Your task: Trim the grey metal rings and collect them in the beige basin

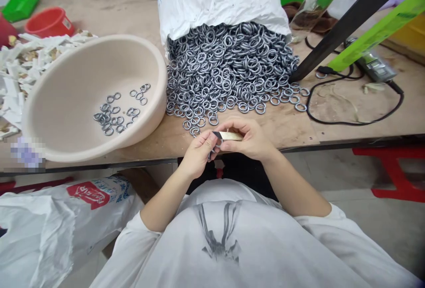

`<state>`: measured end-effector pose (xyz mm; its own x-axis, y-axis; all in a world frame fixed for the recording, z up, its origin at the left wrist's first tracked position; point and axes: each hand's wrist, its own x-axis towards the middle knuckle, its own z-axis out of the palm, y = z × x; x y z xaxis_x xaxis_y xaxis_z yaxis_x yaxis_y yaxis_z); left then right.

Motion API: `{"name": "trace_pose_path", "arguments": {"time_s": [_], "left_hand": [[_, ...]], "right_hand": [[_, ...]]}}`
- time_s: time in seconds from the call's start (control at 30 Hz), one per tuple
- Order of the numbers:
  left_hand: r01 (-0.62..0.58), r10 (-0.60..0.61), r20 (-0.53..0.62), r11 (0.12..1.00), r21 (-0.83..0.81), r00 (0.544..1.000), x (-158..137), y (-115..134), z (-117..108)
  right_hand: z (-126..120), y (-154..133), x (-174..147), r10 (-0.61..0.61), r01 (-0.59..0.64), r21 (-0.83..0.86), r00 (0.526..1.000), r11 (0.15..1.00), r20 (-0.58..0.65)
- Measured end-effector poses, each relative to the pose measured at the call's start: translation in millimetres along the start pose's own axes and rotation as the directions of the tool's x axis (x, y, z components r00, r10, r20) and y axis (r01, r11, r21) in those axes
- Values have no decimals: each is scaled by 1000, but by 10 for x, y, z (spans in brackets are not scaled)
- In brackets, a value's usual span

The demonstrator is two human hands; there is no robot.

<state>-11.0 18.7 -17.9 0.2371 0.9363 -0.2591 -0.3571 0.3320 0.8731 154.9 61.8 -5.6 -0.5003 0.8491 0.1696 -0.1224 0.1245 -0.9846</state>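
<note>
My right hand (254, 140) is closed around the pale handle of a small knife (231, 136). Its short dark blade points left, toward my left thumb. My left hand (198, 154) pinches grey rings (218, 143) just under the blade; fingers partly hide them, so their number is unclear. Both hands meet at the table's front edge. Behind them, a heap of grey rings (229, 67) spills from a white sack (222, 2) lying on its side. Left of the heap, a big beige basin (66, 89) holds a small scatter of the same rings.
White offcuts (13, 80) pile up left of the basin, near a red tub (49, 21). A dark bar (345, 31) and a lime-green strip (375, 27) slant across the right side. A black cable (352, 123) loops on the table (282, 133). A red stool (395, 173) stands below.
</note>
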Motion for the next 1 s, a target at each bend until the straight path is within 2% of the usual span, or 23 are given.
{"name": "trace_pose_path", "arguments": {"time_s": [0.07,0.13,0.27,0.43,0.53,0.6,0.73,0.77,0.83,0.93,1.0], "left_hand": [[-77,77,-42,997,6,996,17,-41,20],[-105,102,-100,994,-25,990,21,-55,48],[-109,95,-171,991,-77,981,4,-39,65],[-132,134,-126,991,25,983,10,-76,-32],[-132,138,-127,990,58,982,-2,-92,-51],[-111,117,-138,993,46,984,-24,-74,-31],[-112,109,-100,994,-21,989,-61,7,30],[-118,114,-89,992,-42,989,-65,27,42],[-119,111,-98,990,-80,989,-65,59,57],[-94,76,-151,989,-110,986,-55,80,71],[-82,61,-166,990,-119,984,-48,82,79]], "right_hand": [[128,69,-19,90,-84,165,995,983,-33],[258,141,-30,133,-110,265,989,958,-71],[362,215,-27,53,-26,138,979,990,-197],[301,161,-20,-73,52,-111,978,992,-196],[324,135,-26,-129,86,-184,963,979,-238],[348,138,-17,-112,74,-154,959,985,-260],[314,143,13,20,-32,-40,965,999,-262],[292,135,8,10,-33,-81,963,996,-271],[257,106,-30,-87,15,-276,964,961,-250],[257,57,-121,-201,100,-571,973,815,-115],[283,36,-165,-223,118,-664,972,739,-76]]}}
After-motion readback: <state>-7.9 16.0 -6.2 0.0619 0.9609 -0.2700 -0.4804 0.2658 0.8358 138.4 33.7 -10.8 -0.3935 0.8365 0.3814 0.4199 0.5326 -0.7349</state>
